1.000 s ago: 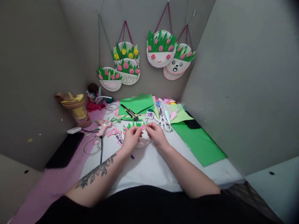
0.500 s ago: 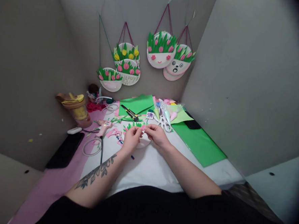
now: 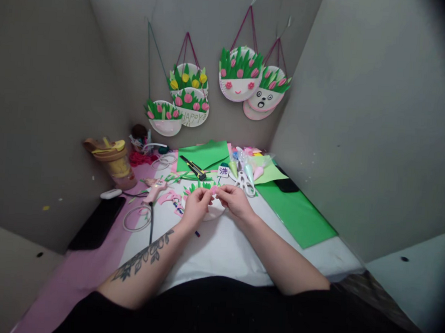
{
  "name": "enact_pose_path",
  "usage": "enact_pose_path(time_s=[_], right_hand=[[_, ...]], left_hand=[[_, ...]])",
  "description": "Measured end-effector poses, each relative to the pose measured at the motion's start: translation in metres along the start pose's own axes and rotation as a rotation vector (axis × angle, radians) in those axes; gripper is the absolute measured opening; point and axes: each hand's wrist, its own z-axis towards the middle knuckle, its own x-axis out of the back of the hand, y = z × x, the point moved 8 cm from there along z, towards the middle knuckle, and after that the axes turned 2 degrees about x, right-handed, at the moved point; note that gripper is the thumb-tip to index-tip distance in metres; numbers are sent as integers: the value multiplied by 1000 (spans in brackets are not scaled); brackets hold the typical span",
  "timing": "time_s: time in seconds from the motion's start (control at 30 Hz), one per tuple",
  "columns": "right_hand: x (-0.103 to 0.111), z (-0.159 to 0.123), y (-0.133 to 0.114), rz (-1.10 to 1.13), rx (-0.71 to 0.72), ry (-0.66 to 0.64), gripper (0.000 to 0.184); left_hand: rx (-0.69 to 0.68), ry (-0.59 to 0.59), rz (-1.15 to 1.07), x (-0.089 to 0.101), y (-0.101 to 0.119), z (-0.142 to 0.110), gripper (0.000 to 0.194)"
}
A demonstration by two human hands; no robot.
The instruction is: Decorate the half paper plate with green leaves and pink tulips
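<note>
Between my fingertips is a small pink paper flower piece (image 3: 214,189), partly covered by the fingers. My left hand (image 3: 198,203) pinches it from the left, and my right hand (image 3: 234,201) pinches it from the right. Below them on the table lies a white paper plate (image 3: 216,213) with green paper leaves and pink flowers along its upper edge; the hands hide much of it. Left of the plate are pink paper scraps (image 3: 170,197) and a pink glue gun (image 3: 155,189) with a dark cord.
White scissors (image 3: 245,183), a yellow-black utility knife (image 3: 193,167) and green paper sheets (image 3: 297,215) lie behind and to the right. A drink cup (image 3: 115,165) and a black tablet-like slab (image 3: 97,224) are at left. Finished plate baskets (image 3: 239,89) hang on the back wall.
Almost nothing differs. Both hands stay over the plate with the pink piece between them; the fingers have shifted only very slightly.
</note>
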Motion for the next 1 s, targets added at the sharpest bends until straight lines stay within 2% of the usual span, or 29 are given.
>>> enact_pose_path(time_s=[0.2, 0.43, 0.6, 0.73, 0.9, 1.0], right_hand=[[2, 0, 0, -30, -2, 18, 31], [1, 0, -3, 39, -17, -23, 27], [5, -1, -11, -105, 45, -14, 21], [12, 0, -14, -194, 97, 31, 16], [18, 4, -12, -194, 99, 37, 15], [18, 3, -14, -200, 103, 19, 14]], left_hand=[[16, -9, -6, -1, -1, -1, 30], [4, -16, -10, -1, 3, -3, 31], [-5, -53, 33, -5, 6, -5, 32], [39, -116, 10, -11, 1, -2, 30], [135, -133, -79, -10, -6, 0, 23], [142, -158, -78, -11, -4, 0, 22]])
